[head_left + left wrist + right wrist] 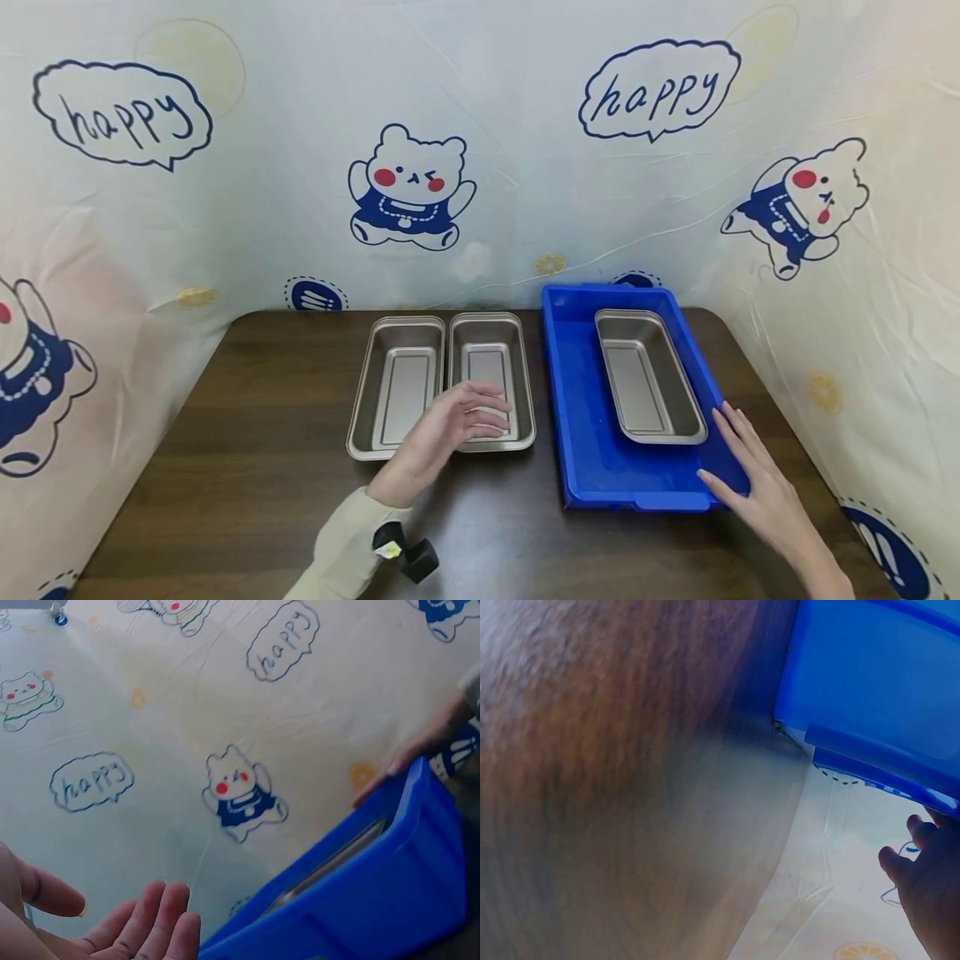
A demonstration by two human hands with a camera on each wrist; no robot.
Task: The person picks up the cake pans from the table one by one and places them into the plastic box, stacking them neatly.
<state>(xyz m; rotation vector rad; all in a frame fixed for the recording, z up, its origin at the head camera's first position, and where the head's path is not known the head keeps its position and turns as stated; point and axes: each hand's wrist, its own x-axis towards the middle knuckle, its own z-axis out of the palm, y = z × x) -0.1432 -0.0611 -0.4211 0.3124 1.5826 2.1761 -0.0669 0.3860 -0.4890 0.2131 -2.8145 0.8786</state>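
Two metal loaf pans stand side by side on the table: a left one [397, 392] and a middle one [487, 354]. Above the near part of the middle pan is my left hand [442, 425], its fingers extended and holding nothing; the left wrist view shows the same hand [142, 930] with thumb apart. A third loaf pan [637, 392] lies inside a blue plastic tray [588, 433] on the right. Along the tray's right rim rests my right hand [768, 500], fingers fairly straight. In the right wrist view that hand [937, 881] is partly cut off by the frame.
A dark wooden table [247, 450] carries the pans and tray. Behind and beside it hangs a pale curtain [517, 167] printed with bears and "happy" bubbles. A black wrist device [405, 554] sits on the left sleeve.
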